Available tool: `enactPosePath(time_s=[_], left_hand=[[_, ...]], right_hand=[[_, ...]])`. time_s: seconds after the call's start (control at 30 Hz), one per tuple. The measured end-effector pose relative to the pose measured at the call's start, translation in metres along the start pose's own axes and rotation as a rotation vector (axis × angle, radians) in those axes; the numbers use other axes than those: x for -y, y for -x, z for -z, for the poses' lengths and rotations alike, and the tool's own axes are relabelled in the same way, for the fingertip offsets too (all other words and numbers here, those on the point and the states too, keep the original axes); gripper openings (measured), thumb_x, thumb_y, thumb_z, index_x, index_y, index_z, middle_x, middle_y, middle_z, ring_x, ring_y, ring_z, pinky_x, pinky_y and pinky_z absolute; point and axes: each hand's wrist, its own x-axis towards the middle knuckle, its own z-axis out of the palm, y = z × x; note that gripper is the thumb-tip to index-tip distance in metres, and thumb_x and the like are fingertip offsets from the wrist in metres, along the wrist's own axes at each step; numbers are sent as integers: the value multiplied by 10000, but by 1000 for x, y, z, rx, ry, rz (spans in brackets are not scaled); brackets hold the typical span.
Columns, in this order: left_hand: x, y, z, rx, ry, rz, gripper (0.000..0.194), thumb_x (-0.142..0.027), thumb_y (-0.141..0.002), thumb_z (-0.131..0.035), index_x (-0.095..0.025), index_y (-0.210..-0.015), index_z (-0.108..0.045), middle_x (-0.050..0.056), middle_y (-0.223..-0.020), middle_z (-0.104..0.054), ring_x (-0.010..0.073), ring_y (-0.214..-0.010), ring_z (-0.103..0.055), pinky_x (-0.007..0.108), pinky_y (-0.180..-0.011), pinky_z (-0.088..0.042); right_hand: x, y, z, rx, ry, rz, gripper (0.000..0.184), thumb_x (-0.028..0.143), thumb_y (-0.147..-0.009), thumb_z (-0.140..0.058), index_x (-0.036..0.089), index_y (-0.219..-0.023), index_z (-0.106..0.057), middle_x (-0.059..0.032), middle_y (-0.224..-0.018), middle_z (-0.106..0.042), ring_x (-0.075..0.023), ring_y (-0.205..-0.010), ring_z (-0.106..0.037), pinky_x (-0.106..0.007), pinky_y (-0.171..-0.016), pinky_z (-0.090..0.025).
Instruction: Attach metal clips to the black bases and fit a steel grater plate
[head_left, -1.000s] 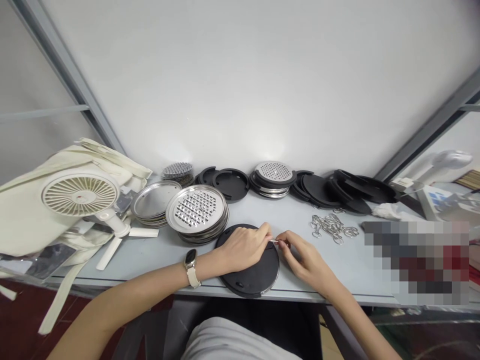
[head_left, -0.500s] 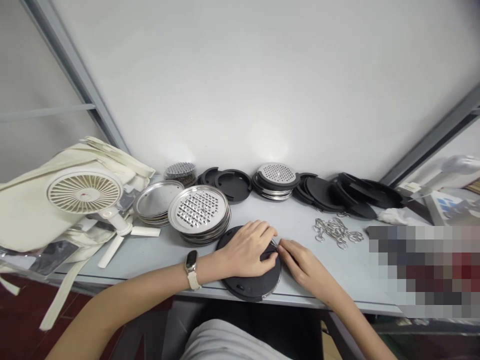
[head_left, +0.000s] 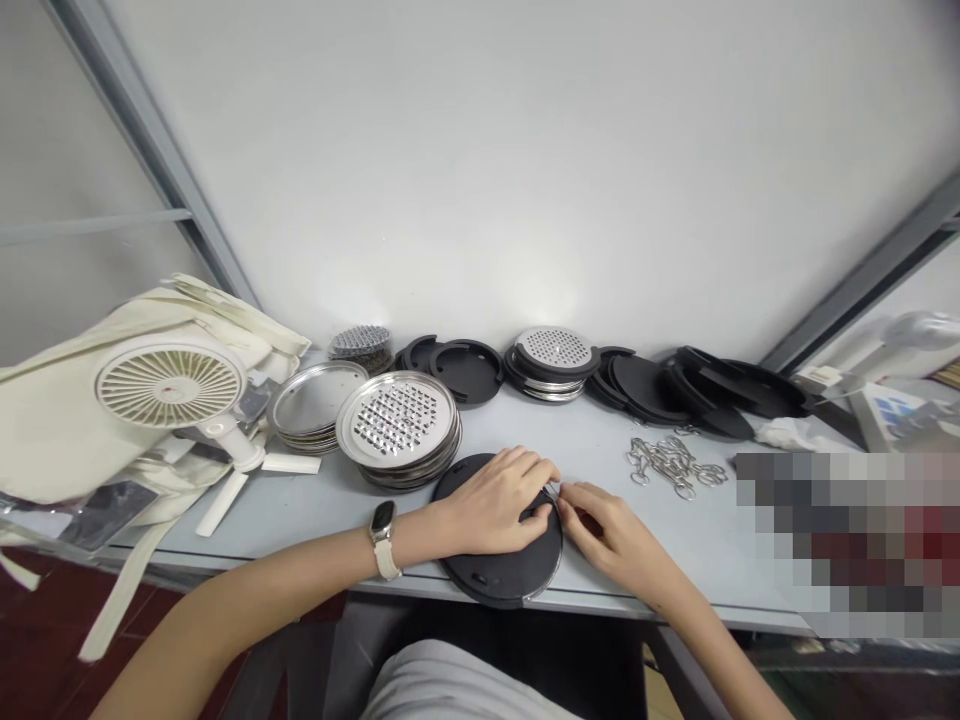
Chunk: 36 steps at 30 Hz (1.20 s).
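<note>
A round black plastic disc lies at the table's front edge, with a strip of bright metal rim at its lower right. My left hand is laid over it, holding it down, its thumb and fingers bent toward the disc's right edge. There, a thin metal wire piece shows between the two hands. My right hand pinches at this wire with thumb and forefinger; the fingertips hide most of it. To the right lies a loose heap of wire hooks with rings.
Left of the disc stand a stack of metal grater plates and a stack of plain metal discs. Black round holders line the wall. A white fan and a cream bag lie far left. A blurred patch covers the right.
My right hand has shifted very slightly at the disc's edge, its fingers a little more arched. My left hand and the disc stay almost in place.
</note>
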Motion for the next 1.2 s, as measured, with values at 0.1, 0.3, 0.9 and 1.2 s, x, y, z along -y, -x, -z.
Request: enactPosePath(time_s=[0.1,0.3,0.9,1.2], left_hand=[[0,0,0,-2,6,-19,174,-147,-844,-480,-164,-1017,-487,77,-1002,-557,208,-985,-510,331,-929,-413],[1,1,-1,-14,62,-18,184,-131,-851,-470,-169,-1031,-483,74,-1012,-557,205,-1002,-515,331,-951,-404],[7,0,-2,-7,375,72,252,-108,-770,-559,-195,-980,-450,43,-970,-540,173,-913,-546,295,-838,-462],[6,0,-1,1,401,73,245,-100,-763,-552,-196,-968,-460,49,-977,-538,167,-903,-548,286,-825,-466]], right_hand=[[0,1,-1,2,-5,-7,224,219,-947,-374,209,-741,-463,4,-679,-513,-155,-622,-504,-272,-602,-389],[0,1,-3,-11,45,-13,238,247,-954,-372,213,-722,-413,15,-663,-484,-149,-607,-486,-268,-586,-370],[-3,-1,-3,25,22,-7,254,249,-965,-336,203,-744,-454,7,-655,-517,-144,-595,-488,-255,-583,-378],[-1,0,-3,31,27,-15,250,270,-974,-332,206,-762,-450,-1,-680,-537,-151,-614,-505,-255,-591,-374]])
